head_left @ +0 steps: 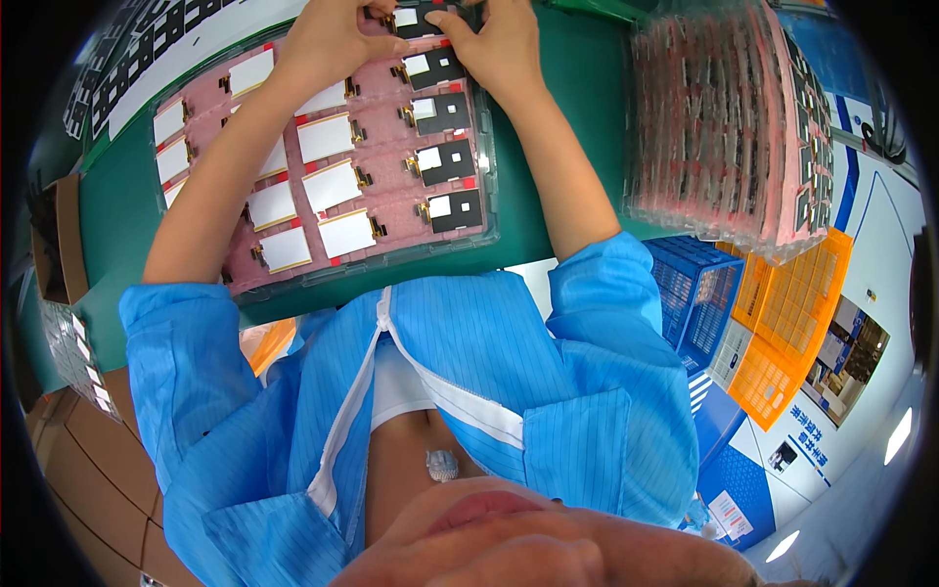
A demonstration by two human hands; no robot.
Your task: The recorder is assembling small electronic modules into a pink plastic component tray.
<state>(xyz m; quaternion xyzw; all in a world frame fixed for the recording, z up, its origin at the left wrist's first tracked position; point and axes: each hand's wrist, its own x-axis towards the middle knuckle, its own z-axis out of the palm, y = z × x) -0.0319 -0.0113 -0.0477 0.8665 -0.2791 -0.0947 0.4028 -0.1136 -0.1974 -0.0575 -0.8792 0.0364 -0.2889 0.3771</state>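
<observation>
At the far right corner of a pink tray [386, 201], both my hands are at a flat black-and-white piece [416, 20]. Its black face has a white square cut-out, like the pieces below it. My left hand [337, 39] closes its thumb and fingers at the piece's left side. From the right, my right hand [497, 47] has its thumb on the piece, its other fingers partly cut off by the top edge. Below them runs a column of similar black pieces [445, 161]. White flat pieces [328, 137] with small black connectors fill the tray's other columns, partly hidden by my left forearm.
A tall stack of filled pink trays [724, 117] stands to the right on the green table [562, 49]. Black cut-out sheets [161, 34] lie at the far left. A cardboard box [61, 240] sits at the left edge. Blue [694, 293] and orange crates [792, 328] are at the right.
</observation>
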